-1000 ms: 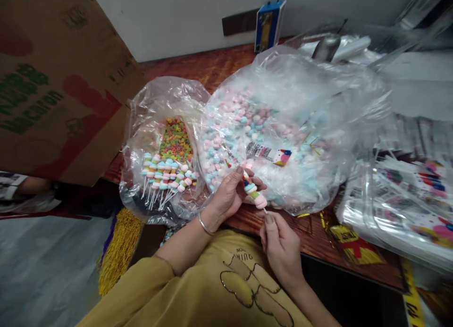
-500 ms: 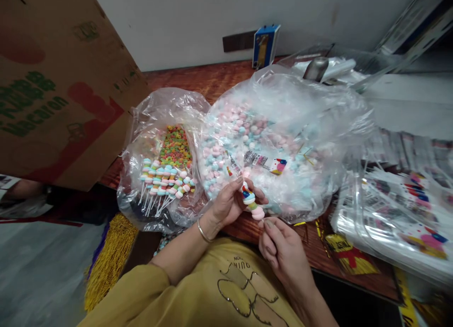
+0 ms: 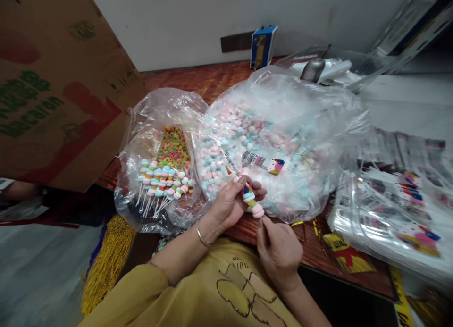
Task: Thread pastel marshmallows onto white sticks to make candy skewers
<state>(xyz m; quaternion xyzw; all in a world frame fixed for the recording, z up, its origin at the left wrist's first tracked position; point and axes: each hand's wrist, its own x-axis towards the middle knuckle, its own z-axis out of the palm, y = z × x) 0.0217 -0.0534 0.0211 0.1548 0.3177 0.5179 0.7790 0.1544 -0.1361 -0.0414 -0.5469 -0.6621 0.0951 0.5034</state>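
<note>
My left hand (image 3: 232,198) is closed around the upper part of a marshmallow skewer (image 3: 252,200), which seems to sit inside a small printed clear wrapper. Pink, green, white and blue pieces show on it. At its lower end, my right hand (image 3: 279,247) pinches the stick or the wrapper's end; the fingers hide which. Behind my hands lies a big clear bag of pink and blue marshmallows (image 3: 244,129), with a printed wrapper (image 3: 262,162) on top. Several finished-looking marshmallow skewers (image 3: 164,180) rest on the left bag, beside small colourful gummy rings (image 3: 174,147).
A large cardboard box (image 3: 63,91) stands at the left. Stacked printed wrappers (image 3: 392,209) lie on the right, near a pack of gold twist ties (image 3: 348,254). A blue device (image 3: 264,46) stands by the wall on the wooden table (image 3: 198,77).
My right hand has turned, its back now facing up, and its fingers are curled tighter at the skewer's lower end. My left hand keeps its hold. The view has shifted slightly.
</note>
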